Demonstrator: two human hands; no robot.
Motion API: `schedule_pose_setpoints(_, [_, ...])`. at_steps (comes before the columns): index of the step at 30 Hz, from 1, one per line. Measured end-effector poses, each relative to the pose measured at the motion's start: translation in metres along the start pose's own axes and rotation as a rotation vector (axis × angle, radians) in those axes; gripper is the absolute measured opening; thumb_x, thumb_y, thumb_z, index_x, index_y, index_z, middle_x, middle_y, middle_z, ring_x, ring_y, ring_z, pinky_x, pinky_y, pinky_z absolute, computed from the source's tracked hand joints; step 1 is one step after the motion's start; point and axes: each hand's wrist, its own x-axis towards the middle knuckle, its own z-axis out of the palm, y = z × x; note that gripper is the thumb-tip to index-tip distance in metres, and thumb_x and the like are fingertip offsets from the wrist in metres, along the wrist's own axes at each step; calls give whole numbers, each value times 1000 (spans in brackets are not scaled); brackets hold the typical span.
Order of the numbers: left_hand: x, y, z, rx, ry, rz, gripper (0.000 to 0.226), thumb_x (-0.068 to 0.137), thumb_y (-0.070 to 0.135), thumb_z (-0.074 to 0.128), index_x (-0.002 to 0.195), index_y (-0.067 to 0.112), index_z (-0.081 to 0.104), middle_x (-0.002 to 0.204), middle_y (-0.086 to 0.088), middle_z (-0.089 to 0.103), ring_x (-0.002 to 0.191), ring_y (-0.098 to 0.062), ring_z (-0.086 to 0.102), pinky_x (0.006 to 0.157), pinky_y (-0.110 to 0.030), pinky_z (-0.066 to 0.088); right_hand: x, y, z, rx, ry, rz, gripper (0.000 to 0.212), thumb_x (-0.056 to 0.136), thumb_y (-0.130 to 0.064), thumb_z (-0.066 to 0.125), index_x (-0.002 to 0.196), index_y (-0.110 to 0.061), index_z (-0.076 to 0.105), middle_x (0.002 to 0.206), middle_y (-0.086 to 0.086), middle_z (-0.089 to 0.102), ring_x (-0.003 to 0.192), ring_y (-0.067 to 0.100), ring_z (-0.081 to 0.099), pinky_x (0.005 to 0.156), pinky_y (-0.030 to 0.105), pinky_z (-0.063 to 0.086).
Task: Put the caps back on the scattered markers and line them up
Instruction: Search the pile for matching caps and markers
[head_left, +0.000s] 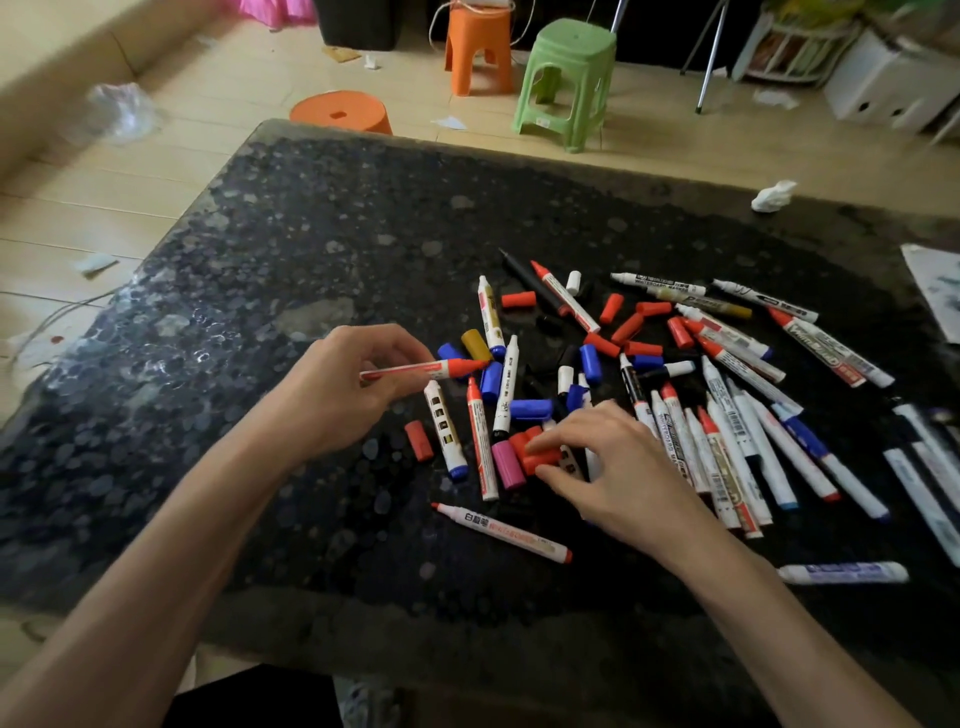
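Observation:
Several uncapped markers and loose red, blue, pink and gold caps lie scattered on the dark stone table. My left hand holds a red marker level above the table, its red tip pointing right. My right hand rests palm down on the pile, its fingers pinching a red cap beside a pink cap. A red marker lies alone in front of the pile. A row of white markers fans out to the right of my right hand.
A crumpled white tissue sits at the table's far right edge and a sheet of paper at the right. A capped blue-labelled marker lies near the front right. Beyond the table stand a green stool and two orange stools.

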Motion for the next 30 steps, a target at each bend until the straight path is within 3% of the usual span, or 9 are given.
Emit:
schedule_pose_setpoints(9, [-1, -4, -1, -1, 21, -24, 10, 95, 36, 70, 105, 34, 71, 95, 14, 74, 93, -8, 70, 89, -41, 58, 7, 0, 9, -51, 111, -45, 33, 88, -28, 81, 119, -31, 74, 113, -18, 64, 114, 6, 49, 103, 30, 43])
schedule_pose_setpoints(13, [-1, -4, -3, -22, 51, -20, 5, 96, 36, 70, 100, 37, 70, 94, 15, 74, 92, -6, 69, 86, -35, 56, 17, -23, 31, -59, 169, -100, 27, 89, -40, 77, 115, -32, 75, 112, -17, 59, 114, 5, 48, 97, 19, 40])
schedule_pose_setpoints(19, [-3, -1, -6, -17, 58, -22, 10, 96, 37, 69, 105, 33, 71, 96, 16, 74, 92, -1, 68, 79, -24, 52, 41, -61, 74, -216, 190, -221, 40, 81, -56, 79, 103, -24, 76, 128, -1, 58, 130, 25, 43, 102, 39, 42])
schedule_pose_setpoints(25, [-2, 2, -7, -26, 64, -12, 12, 95, 37, 70, 106, 32, 72, 96, 15, 74, 92, -2, 69, 81, -26, 55, 45, -70, 85, -219, 278, -169, 22, 84, -39, 80, 81, -19, 72, 117, 0, 58, 122, 21, 45, 99, 37, 45])
schedule_pose_setpoints(30, [2, 6, -2, -53, 46, 37, 6, 93, 35, 73, 99, 38, 71, 91, 14, 75, 90, -8, 71, 87, -42, 58, 33, -53, 46, 82, 328, -3, 16, 89, -42, 75, 94, -28, 67, 106, -14, 57, 102, 6, 56, 91, 28, 45])
